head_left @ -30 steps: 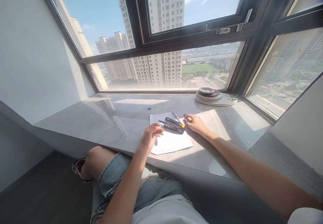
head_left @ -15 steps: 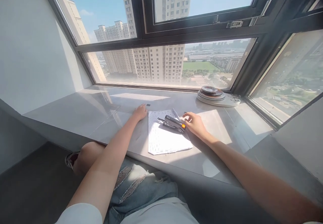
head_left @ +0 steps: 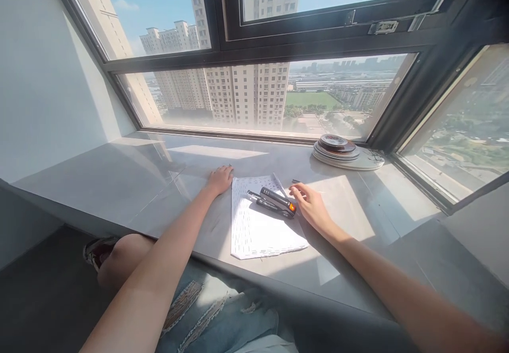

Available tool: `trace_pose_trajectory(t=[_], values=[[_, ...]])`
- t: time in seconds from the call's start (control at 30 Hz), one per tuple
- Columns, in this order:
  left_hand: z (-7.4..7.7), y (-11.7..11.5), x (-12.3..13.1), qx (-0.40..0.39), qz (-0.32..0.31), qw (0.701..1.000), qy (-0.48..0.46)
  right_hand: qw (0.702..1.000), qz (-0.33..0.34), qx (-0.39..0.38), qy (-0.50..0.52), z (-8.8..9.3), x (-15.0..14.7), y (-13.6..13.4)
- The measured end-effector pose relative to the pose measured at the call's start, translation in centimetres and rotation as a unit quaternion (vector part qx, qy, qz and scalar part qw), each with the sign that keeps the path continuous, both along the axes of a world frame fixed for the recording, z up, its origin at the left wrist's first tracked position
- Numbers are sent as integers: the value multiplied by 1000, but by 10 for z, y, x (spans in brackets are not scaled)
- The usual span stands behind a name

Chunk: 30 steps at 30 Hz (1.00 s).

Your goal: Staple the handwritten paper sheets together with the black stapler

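Observation:
My left hand (head_left: pixel 221 181) rests on the sill at the paper's upper left corner, fingers bent over a small dark strip that they mostly cover. My right hand (head_left: pixel 310 198) is just right of the stapler, fingers loosely curled and apart. A second small dark strip (head_left: pixel 296 181) lies just beyond its fingertips; I cannot tell if they touch. Between my hands a black stapler (head_left: pixel 275 201) with an orange part lies opened out on printed sheets of paper (head_left: pixel 264 239). A thin grey bar (head_left: pixel 280 184) sticks out behind it; its lower end is hidden.
Stacked plates and boards (head_left: pixel 338 154) stand at the back right of the tiled sill (head_left: pixel 186 183), against the dark window frame (head_left: pixel 318 40). My bent knee (head_left: pixel 127 255) is below the sill's front edge at left.
My left fingers have come over the small dark strip beside them, which lay uncovered before. My right hand has drawn slightly away from its strip, which shows more. The view has shifted slightly.

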State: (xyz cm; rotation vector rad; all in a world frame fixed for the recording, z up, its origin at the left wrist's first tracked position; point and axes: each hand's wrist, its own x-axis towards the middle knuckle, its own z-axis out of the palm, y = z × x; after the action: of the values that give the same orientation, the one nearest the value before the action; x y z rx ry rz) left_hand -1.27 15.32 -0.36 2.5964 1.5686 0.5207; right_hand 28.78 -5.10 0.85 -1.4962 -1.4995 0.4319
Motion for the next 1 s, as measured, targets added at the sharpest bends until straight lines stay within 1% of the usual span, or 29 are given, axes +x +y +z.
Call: trace_pose_trajectory(t=[0.1, 0.23, 0.27, 0.33, 0.4, 0.47, 0.53, 0.6, 0.67, 0.77, 0.83, 0.93, 1.0], values=[[0, -5, 0, 31, 4, 999, -24, 1000, 24, 9, 2, 1, -4, -3], [-3, -5, -2, 39, 19, 998, -55, 999, 27, 19, 6, -1, -5, -4], [-4, -4, -2, 37, 13, 997, -65, 999, 27, 17, 10, -1, -5, -5], [-5, 1, -2, 23, -19, 996, -79, 999, 27, 10, 18, 1, -5, -6], [-6, 6, -2, -1, -57, 996, -73, 999, 31, 4, 17, 3, -5, -8], [-7, 11, -3, -21, -81, 995, -59, 999, 44, 7, 8, 5, -6, -10], [-7, 14, -2, -35, -88, 995, -46, 997, 76, 11, -13, 7, -9, -12], [-7, 15, -2, -43, -80, 995, -35, 992, 117, 9, -41, 7, -13, -13], [-7, 12, -3, -33, -71, 996, -40, 987, 143, 2, -75, 7, -16, -12], [-5, 6, -3, -1, -74, 994, -76, 982, 150, -6, -114, 4, -17, -10], [-3, 4, -3, 10, -73, 993, -91, 981, 148, -10, -122, 2, -16, -9], [-2, 5, -1, 37, -54, 993, -98, 982, 145, -21, -117, 0, -16, -8], [-2, 9, 1, 49, -67, 991, -100, 982, 146, -34, -113, 2, -17, -8]])
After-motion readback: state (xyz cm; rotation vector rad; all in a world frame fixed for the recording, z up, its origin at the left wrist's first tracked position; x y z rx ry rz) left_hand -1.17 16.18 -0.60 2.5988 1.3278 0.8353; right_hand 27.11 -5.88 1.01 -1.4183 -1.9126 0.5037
